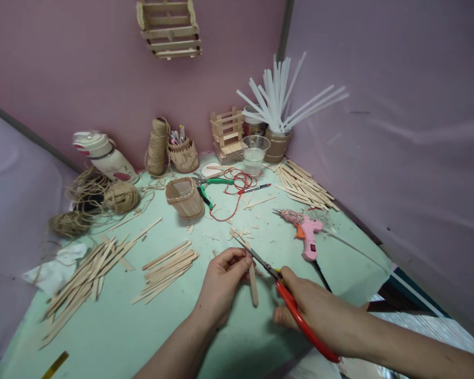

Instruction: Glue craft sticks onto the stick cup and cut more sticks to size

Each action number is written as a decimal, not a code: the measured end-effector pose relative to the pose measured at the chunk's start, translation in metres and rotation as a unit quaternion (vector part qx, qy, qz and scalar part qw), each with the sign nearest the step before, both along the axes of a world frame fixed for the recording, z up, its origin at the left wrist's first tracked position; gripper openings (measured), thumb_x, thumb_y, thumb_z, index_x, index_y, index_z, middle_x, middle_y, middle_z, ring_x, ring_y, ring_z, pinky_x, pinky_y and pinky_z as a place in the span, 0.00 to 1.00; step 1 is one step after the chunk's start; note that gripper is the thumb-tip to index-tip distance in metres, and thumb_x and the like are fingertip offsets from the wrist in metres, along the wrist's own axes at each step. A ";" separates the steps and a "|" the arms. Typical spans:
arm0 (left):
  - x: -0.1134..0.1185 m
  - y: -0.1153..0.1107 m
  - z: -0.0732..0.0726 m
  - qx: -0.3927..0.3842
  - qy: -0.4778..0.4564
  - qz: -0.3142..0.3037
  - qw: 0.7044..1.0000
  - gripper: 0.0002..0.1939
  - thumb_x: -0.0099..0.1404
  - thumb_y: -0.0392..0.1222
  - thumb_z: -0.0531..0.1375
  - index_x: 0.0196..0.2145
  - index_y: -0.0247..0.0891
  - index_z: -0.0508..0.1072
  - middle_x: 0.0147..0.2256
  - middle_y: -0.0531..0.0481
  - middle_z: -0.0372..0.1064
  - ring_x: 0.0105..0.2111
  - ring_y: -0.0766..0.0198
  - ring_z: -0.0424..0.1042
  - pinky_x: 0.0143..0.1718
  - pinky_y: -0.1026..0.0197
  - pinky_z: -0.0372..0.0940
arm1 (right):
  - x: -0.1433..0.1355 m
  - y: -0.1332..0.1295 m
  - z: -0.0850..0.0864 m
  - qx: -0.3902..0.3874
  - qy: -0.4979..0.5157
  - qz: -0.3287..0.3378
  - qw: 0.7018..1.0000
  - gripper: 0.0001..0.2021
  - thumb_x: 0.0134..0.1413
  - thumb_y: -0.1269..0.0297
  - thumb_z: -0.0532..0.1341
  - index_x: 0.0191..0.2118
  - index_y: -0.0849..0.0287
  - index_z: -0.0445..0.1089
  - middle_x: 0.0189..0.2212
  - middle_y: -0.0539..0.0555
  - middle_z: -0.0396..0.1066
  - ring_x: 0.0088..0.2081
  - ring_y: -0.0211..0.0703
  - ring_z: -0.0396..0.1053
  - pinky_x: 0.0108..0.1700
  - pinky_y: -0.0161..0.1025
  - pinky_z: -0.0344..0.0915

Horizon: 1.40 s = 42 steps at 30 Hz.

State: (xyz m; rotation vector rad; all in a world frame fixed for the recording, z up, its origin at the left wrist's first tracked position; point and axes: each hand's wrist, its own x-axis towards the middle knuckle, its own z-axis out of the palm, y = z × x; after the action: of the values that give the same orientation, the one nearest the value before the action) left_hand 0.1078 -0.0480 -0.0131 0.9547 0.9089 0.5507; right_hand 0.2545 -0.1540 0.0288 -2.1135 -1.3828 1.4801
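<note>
Pinched between the thumb and fingers of my left hand (228,279) is a flat wooden craft stick (253,287), its lower end pointing toward me. My right hand (316,305) grips red-handled scissors (296,310). Their blades (255,255) reach up and left across the upper part of the stick, close to my left fingertips. Whether the blades touch the wood I cannot tell. Small wood offcuts (245,232) lie just beyond the tips. A small basket made of craft sticks (185,200) stands upright farther back.
A pink glue gun (306,231) lies to the right, its cord running toward me. Craft stick piles (168,271) spread at left, another pile (306,184) at back right. Green-handled pliers (217,181), red cord (237,208), twine (120,197), a bottle (106,158) and a water cup (255,158) stand behind.
</note>
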 end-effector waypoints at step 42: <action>0.001 0.000 -0.001 -0.049 0.031 -0.009 0.998 0.13 0.50 0.46 0.68 0.26 0.31 0.75 0.23 0.51 0.69 0.22 0.71 0.66 0.26 0.67 0.64 | 0.004 0.002 -0.010 -0.007 0.059 -0.006 0.998 0.20 0.54 0.43 0.55 0.33 0.58 0.63 0.28 0.53 0.70 0.27 0.41 0.63 0.27 0.36 0.55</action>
State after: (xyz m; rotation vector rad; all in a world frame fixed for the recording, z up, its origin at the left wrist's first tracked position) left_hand 0.1085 -0.0485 -0.0138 0.8944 0.9740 0.4594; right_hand 0.2588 -0.1517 0.0193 -2.0043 -1.3199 1.5867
